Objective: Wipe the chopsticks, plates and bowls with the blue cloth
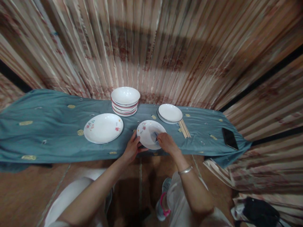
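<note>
A white plate (148, 132) with small flowers on its rim is held near the table's front edge. My left hand (133, 147) grips its left side, thumb on the rim and fingers beneath. My right hand (166, 142) is closed over the right part of the plate, with a small grey-blue cloth (154, 136) pressed to its surface; the cloth is blurred and partly hidden by the fingers. To the left lies a larger oval flowered plate (103, 128). Behind stands a stack of white bowls (125, 96) with red bands.
Stacked small white plates (170, 113) sit at the back right, with several wooden chopsticks (184, 128) beside them. A black phone (229, 138) lies near the right end of the cloth-covered table (56, 126). Pleated curtains (151, 56) hang behind. A dark bag (260, 212) is on the lower right.
</note>
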{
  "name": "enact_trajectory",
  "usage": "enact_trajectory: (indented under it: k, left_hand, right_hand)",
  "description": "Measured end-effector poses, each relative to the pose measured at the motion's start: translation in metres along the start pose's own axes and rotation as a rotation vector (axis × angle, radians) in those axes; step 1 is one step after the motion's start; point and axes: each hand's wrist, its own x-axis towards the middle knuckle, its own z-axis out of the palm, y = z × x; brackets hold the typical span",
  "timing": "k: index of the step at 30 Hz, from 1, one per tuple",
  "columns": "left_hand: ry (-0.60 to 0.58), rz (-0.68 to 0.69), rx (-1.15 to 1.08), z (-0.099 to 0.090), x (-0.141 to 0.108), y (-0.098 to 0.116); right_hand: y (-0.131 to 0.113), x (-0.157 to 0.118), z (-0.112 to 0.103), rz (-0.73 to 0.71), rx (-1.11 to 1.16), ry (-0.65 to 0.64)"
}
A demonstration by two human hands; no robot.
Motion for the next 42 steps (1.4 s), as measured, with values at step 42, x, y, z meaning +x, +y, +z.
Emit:
enact_trajectory:
  k: [42]
  left_hand:
    - [0.086, 0.413, 0.627, -0.034, 0.030, -0.009]
  right_hand:
    - [0.025, 0.011, -0.007, 0.088, 0.443, 0.562]
